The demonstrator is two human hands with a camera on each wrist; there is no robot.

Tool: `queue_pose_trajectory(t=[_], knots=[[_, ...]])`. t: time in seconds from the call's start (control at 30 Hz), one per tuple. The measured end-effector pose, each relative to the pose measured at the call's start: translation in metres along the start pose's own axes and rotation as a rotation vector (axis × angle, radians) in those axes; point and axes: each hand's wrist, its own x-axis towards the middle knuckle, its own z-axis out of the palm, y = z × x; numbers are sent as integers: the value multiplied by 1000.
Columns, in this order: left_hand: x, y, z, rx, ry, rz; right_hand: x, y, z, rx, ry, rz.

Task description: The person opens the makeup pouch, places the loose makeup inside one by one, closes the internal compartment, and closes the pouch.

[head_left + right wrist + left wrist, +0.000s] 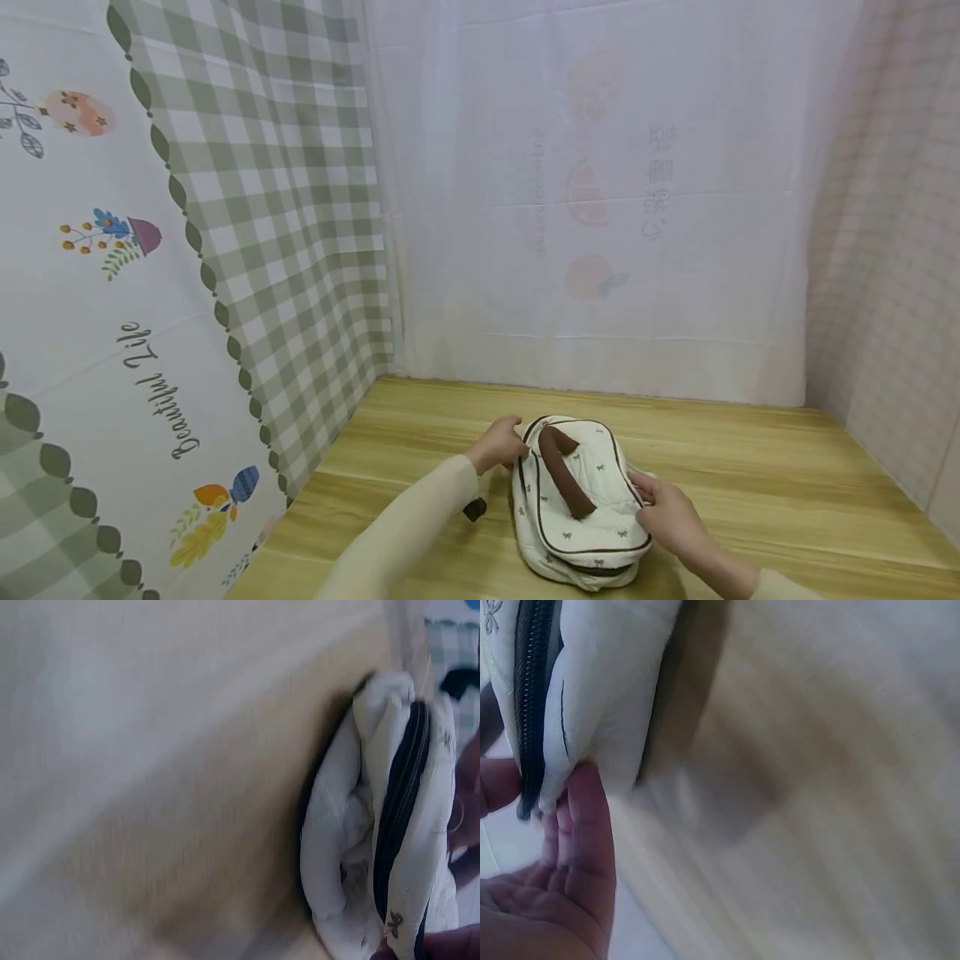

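Observation:
A white quilted bag (600, 475) with small bow prints, brown piping and a brown handle (564, 475) lies on the wooden table between both hands. My left hand (500, 443) pinches its far left corner; in the left wrist view, thumb and fingers (585, 825) close around the edge beside a dark zipper (534, 697). At the bag's right side, my right hand (671, 515) grips the edge between thumb and fingers. In the right wrist view the bag's side (330, 847) bulges below a dark zipper (403, 802), with part of the right hand at the frame's edge.
Wood-grain table (750, 467) extends around the bag. A small black object (475, 509) shows beside the left forearm. A green checkered cloth (277, 167) hangs at left, a pale curtain (480, 275) behind, and another light cloth (892, 250) at right.

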Motion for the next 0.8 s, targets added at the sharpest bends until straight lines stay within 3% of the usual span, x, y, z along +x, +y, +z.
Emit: queue_pose_trajectory(t=[0.23, 0.57, 0.7, 0.8], knots=[[-17, -4, 4, -81, 74, -77, 28, 14, -25, -201, -6, -79], [-34, -6, 11, -58, 100, -100, 54, 30, -42, -309, 18, -220], [-31, -8, 3, 7, 121, -83, 51, 29, -47, -298, 9, -193], [-24, -8, -5, 56, 141, -52, 44, 27, -50, -304, 10, -122]])
